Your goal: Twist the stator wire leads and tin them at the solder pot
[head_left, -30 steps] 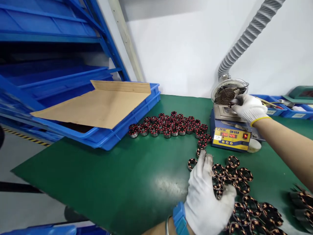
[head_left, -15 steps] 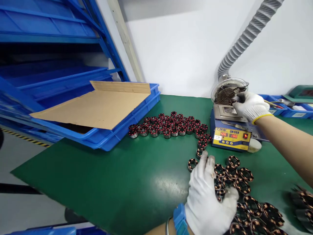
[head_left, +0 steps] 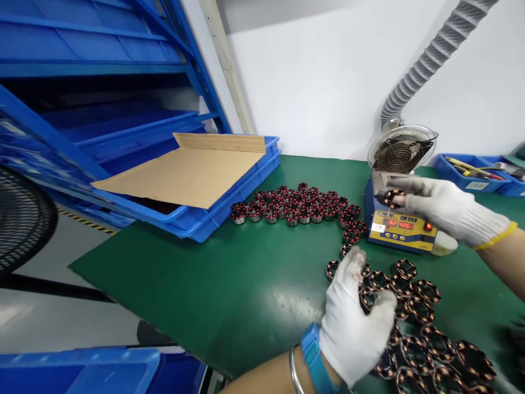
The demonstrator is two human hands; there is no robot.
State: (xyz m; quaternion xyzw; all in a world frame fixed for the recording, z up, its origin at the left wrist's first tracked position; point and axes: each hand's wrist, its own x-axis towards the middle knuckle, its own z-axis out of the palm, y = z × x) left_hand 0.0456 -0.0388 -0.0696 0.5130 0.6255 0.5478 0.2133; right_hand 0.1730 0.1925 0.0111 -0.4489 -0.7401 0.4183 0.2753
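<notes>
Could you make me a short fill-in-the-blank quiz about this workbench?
1. The right hand holds one coil in front of the ____ solder pot.
2. The left hand rests on coils lying on the ____ mat.
3. A sheet of ____ lies on the blue bin.
4. Both hands wear ____ gloves.

Missing words: blue and yellow; green; cardboard; white

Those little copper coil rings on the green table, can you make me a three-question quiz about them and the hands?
1. True or false: the right hand holds a coil ring.
2. Which hand rests on the copper rings near the front?
3. What covers the blue crate: A cardboard, B cloth, C lid?

Key: 1 true; 2 the left hand; 3 A.
</notes>
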